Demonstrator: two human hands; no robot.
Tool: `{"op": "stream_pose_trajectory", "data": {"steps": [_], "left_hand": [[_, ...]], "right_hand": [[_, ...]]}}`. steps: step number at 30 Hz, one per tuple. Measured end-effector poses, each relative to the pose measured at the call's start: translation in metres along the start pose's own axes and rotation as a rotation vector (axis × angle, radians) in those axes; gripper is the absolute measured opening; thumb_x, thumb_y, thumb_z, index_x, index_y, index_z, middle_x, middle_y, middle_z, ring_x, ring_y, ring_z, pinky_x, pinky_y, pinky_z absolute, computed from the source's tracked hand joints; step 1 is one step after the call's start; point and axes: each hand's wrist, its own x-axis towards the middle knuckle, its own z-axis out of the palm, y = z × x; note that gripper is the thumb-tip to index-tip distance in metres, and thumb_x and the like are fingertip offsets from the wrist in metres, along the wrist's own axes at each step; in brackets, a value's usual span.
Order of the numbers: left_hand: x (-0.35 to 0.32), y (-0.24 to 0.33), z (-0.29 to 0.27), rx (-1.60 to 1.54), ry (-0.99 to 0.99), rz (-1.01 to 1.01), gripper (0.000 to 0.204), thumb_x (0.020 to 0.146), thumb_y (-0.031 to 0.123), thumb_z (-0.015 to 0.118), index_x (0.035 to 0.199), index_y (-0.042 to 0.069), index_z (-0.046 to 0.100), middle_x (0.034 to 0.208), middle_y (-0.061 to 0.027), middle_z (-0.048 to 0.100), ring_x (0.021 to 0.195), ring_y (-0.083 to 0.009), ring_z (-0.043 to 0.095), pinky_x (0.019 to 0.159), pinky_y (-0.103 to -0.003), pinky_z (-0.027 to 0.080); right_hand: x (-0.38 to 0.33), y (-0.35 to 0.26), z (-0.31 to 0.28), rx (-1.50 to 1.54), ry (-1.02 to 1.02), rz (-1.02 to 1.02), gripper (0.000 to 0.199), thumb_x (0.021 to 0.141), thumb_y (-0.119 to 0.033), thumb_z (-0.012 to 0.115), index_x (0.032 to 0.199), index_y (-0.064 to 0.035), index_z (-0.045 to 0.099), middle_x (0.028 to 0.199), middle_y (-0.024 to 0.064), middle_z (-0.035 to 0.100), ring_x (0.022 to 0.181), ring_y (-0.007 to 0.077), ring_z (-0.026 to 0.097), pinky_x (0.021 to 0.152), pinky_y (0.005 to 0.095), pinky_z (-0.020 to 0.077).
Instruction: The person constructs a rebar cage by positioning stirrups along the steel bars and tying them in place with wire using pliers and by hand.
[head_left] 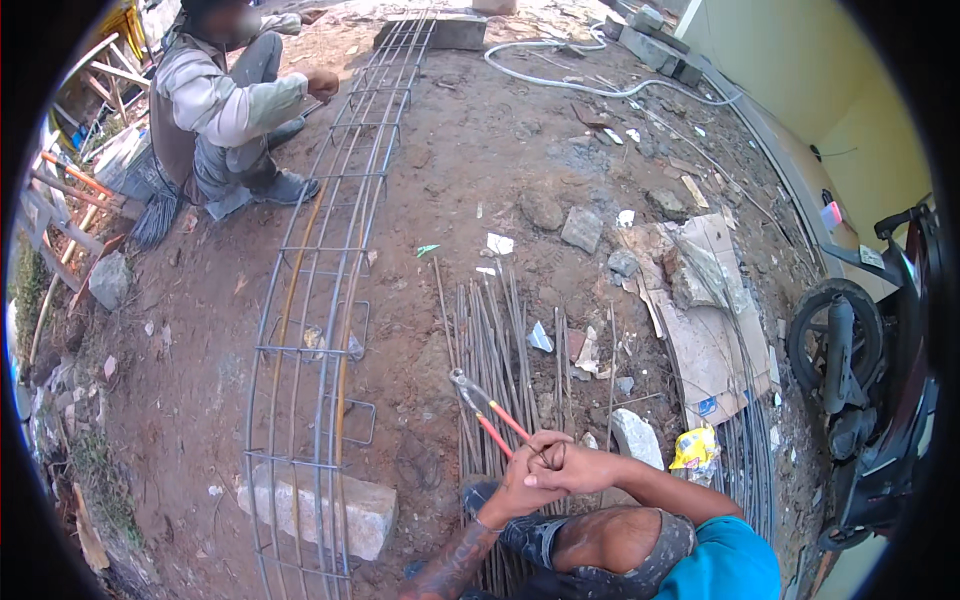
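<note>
My left hand [520, 492] is closed at the handle ends of a pair of pincers [486, 413] with red and yellow-orange grips. The metal jaws point away from me, up and to the left. Pressed against it, my right hand [575, 468] has its fingers curled. A thin dark line like tie wire shows between the hands, but what the right fingers hold is mostly hidden. Beneath the pincers lies a bundle of thin steel rods [490, 340] on the dirt. Left of my hands, a long rebar cage [325, 350] with square stirrups runs away from me.
A concrete block [365, 515] sits under the cage's near end. Far left, a person [225, 110] squats beside the cage, one hand near it. Flattened cardboard [700, 340], a yellow wrapper [694, 450] and stones lie to the right. A motorbike [850, 370] stands at the right edge.
</note>
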Motion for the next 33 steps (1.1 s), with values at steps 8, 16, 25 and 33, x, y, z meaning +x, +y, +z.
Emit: {"op": "stream_pose_trajectory", "data": {"steps": [8, 16, 25, 33], "left_hand": [[-0.01, -0.022, 0.019, -0.133, 0.098, 0.053, 0.062, 0.058, 0.007, 0.077, 0.113, 0.003, 0.048, 0.101, -0.0069, 0.052, 0.094, -0.0157, 0.054, 0.083, -0.029, 0.045], [-0.006, -0.017, 0.011, 0.46, 0.254, 0.032, 0.052, 0.067, 0.003, 0.067, 0.114, -0.002, 0.046, 0.107, -0.0134, 0.054, 0.097, -0.0215, 0.056, 0.084, -0.032, 0.046], [-0.005, -0.002, -0.007, 0.459, 0.182, -0.119, 0.048, 0.076, 0.013, 0.065, 0.117, -0.004, 0.045, 0.108, -0.016, 0.054, 0.097, -0.0225, 0.058, 0.083, -0.034, 0.046], [-0.009, -0.005, -0.023, 0.266, 0.015, -0.227, 0.034, 0.077, 0.015, 0.067, 0.098, -0.004, 0.048, 0.083, -0.0132, 0.061, 0.079, -0.0203, 0.061, 0.072, -0.033, 0.047]], "right_hand": [[-0.023, -0.026, -0.001, -0.018, -0.012, 0.275, 0.037, 0.086, -0.036, 0.063, 0.069, -0.0037, 0.054, 0.06, -0.003, 0.047, 0.059, 0.0053, 0.038, 0.053, 0.0251, 0.0328], [-0.016, -0.012, 0.012, -0.025, 0.477, 0.224, 0.04, 0.082, -0.036, 0.066, 0.062, -0.0026, 0.057, 0.055, 0.003, 0.05, 0.051, 0.011, 0.043, 0.048, 0.0304, 0.0366], [0.013, 0.002, 0.007, -0.678, 0.781, 0.287, 0.035, 0.073, -0.035, 0.066, 0.076, -0.0021, 0.056, 0.07, 0.0153, 0.056, 0.067, 0.031, 0.057, 0.061, 0.0416, 0.0451], [0.022, 0.018, -0.003, -0.637, 0.567, -0.007, 0.034, 0.075, -0.034, 0.065, 0.073, -0.0013, 0.058, 0.069, 0.0169, 0.057, 0.065, 0.0324, 0.059, 0.059, 0.0411, 0.0469]]}}
